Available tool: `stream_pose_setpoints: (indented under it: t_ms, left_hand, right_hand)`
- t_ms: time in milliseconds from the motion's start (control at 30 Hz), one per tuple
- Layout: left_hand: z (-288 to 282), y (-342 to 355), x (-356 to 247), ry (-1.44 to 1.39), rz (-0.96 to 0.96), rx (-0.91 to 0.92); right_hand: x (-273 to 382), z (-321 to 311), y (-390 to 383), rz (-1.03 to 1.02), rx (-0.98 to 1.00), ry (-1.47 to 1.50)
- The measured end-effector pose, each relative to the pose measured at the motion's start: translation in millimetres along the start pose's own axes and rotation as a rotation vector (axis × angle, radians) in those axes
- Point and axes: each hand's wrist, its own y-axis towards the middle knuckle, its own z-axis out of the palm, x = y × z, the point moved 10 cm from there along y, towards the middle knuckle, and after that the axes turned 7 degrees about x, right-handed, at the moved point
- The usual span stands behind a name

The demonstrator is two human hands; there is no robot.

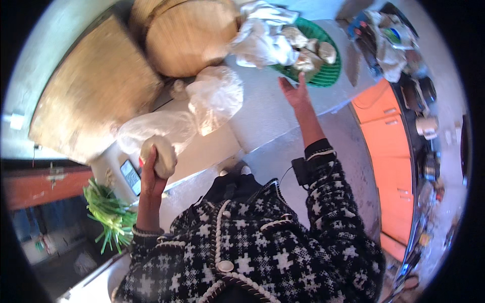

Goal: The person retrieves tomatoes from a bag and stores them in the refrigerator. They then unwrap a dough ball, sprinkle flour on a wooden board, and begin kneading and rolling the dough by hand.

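My left hand is raised and grips a pale, rounded lump of dough above the white counter edge. My right hand is stretched out, palm open and fingers apart, just short of a green plastic basket. The basket holds several tan lumps and crumpled white plastic. Both arms are in black-and-white patterned sleeves, and a small black device with a wire is strapped at my right wrist.
A round woven lid and a flat woven mat lie at the back. Clear plastic bags sit on the counter. A phone and green onions lie at left. Orange cabinets and cluttered kitchenware are at right.
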Motion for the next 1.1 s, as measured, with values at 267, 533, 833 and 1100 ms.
stream_pose_setpoints:
  t_ms: [267,533,833,1100]
  left_hand:
    - [12.3,-14.3,-35.2,-0.348,0.04,0.136]
    - [-60.5,-32.2,-44.7,-0.307,0.216,-0.186]
    - [-76.5,-37.2,-0.6,-0.34,0.326,-0.323]
    - [-113.7,-3.2,13.3,-0.17,0.379,-0.541]
  right_hand:
    - [60.2,-12.1,63.9,-0.037,0.021,-0.083]
    - [172.5,-25.2,142.9,0.031,0.074,-0.027]
    - [58.0,58.8,114.4,0.211,0.367,-0.503]
    - [-264.3,179.8,-103.1,-0.269,1.665,-1.725]
